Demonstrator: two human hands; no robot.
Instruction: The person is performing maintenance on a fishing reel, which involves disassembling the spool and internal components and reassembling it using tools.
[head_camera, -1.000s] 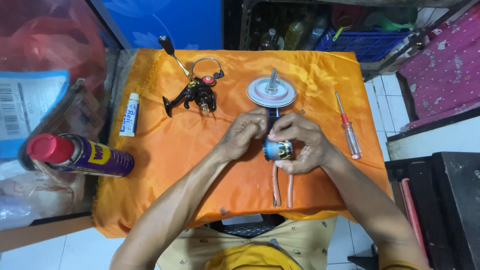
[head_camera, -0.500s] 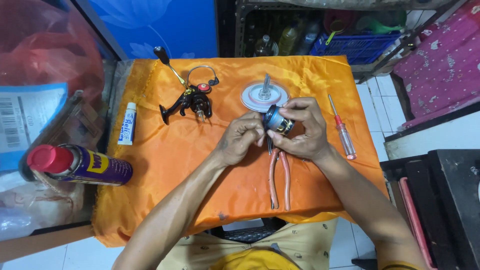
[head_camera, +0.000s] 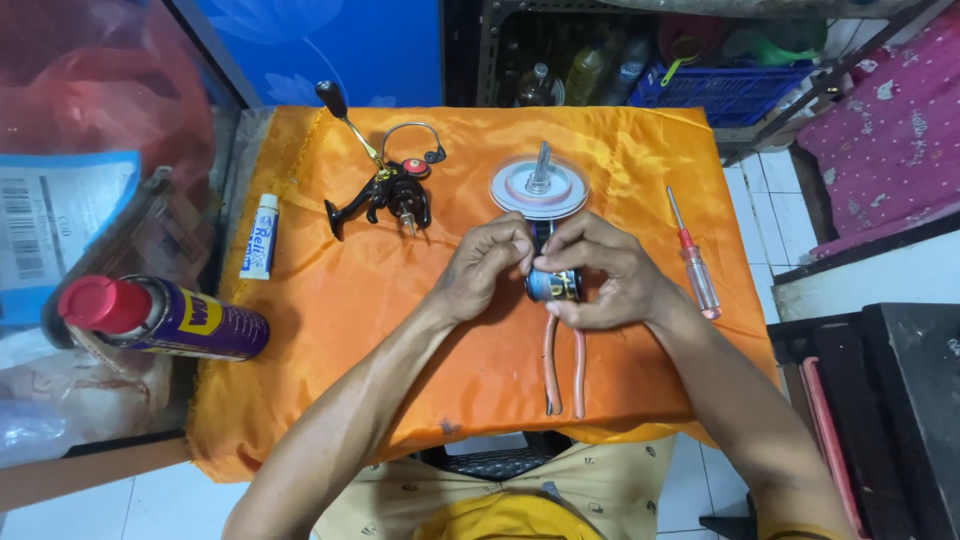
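My right hand (head_camera: 605, 275) grips a small blue and black fishing reel spool (head_camera: 553, 286) over the middle of the orange cloth (head_camera: 340, 330). My left hand (head_camera: 487, 265) pinches at the spool's top edge with its fingertips. Just beyond my hands lies a round white and pink disc with an upright metal shaft (head_camera: 539, 186). Pliers with pale orange handles (head_camera: 564, 360) lie under my hands, handles pointing toward me. A black spinning reel body with a long crank handle (head_camera: 385, 185) rests to the left.
A red-handled screwdriver (head_camera: 692, 260) lies at the cloth's right side. A small white tube (head_camera: 262, 236) lies at the left. A purple spray can with a red cap (head_camera: 160, 318) sits off the cloth's left edge. A blue crate (head_camera: 730, 85) stands behind the table.
The spool went up toward the disc and has come back down and closer to me. Both hands stayed closed around it, with the left fingers now at its top.
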